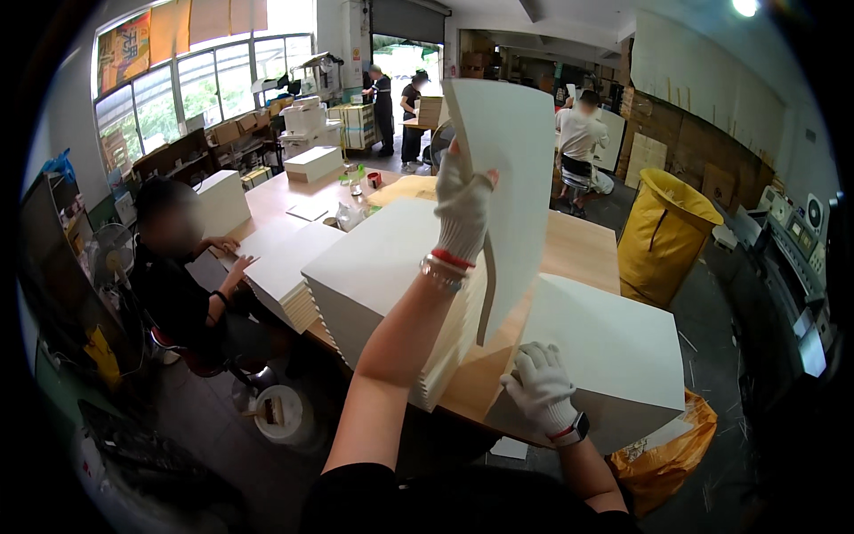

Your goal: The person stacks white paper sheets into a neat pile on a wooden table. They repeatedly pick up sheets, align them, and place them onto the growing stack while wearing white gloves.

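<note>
A large white board (pixel 520 169) stands nearly upright in front of me, slightly bowed. My left hand (pixel 464 206), in a white knitted glove, is raised and closed round the board's left edge. My right hand (pixel 540 378), gloved too, lies against the near left corner of a thick white stack (pixel 609 329). Its fingers are curled, and whatever may be under them is hidden. Behind my left forearm rises a taller stack of white boards (pixel 365 258) with ridged sides.
At the left, a seated person (pixel 169 249) handles a lower white stack (pixel 289 258). A yellow bin (pixel 667 222) stands beyond the table's (pixel 583 254) right side. An orange bag (pixel 676 454) sits by the right stack, and a white bucket (pixel 286 418) is on the floor.
</note>
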Tool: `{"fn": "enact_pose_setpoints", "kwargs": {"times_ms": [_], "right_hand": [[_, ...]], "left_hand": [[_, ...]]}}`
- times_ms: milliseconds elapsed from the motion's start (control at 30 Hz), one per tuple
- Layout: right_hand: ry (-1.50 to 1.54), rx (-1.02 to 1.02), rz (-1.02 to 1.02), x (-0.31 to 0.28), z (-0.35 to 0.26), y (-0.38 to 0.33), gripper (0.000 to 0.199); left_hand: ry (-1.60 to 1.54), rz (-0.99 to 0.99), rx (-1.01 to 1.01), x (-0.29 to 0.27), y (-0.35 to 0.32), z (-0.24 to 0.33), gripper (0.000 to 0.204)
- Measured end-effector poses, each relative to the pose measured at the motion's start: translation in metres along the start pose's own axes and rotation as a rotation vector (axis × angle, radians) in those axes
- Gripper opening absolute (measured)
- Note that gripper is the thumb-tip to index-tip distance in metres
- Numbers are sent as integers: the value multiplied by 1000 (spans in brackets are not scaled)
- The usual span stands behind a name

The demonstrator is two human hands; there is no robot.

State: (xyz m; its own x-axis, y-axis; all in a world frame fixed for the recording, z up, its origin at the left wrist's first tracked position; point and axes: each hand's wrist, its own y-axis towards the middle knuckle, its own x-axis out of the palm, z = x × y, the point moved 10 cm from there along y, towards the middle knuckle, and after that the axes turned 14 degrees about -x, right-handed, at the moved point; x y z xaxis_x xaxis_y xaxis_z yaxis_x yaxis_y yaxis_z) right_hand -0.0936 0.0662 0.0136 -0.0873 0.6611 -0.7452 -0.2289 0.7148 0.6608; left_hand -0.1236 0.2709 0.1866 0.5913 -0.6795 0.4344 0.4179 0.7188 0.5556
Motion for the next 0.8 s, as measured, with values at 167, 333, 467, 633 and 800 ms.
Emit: {"fn": "enact_pose_setpoints", "kwargs": {"times_ms": [167,333,467,633,800], "right_hand": [[284,228,232,-15,24,3,47],[497,143,509,-9,41,74,50],[1653,297,910,97,101,32,45],[1537,360,865,83,70,92,52],[1612,749,519,139,56,126,34]], "left_hand": [[78,30,300,29,-20,42,59],[706,-40,959,98,-94,67,50],[870,4,1000,138,-105,62,52],[1068,-141,613,106,-52,33,69],[976,-334,151,-41,-10,-29,51]]}}
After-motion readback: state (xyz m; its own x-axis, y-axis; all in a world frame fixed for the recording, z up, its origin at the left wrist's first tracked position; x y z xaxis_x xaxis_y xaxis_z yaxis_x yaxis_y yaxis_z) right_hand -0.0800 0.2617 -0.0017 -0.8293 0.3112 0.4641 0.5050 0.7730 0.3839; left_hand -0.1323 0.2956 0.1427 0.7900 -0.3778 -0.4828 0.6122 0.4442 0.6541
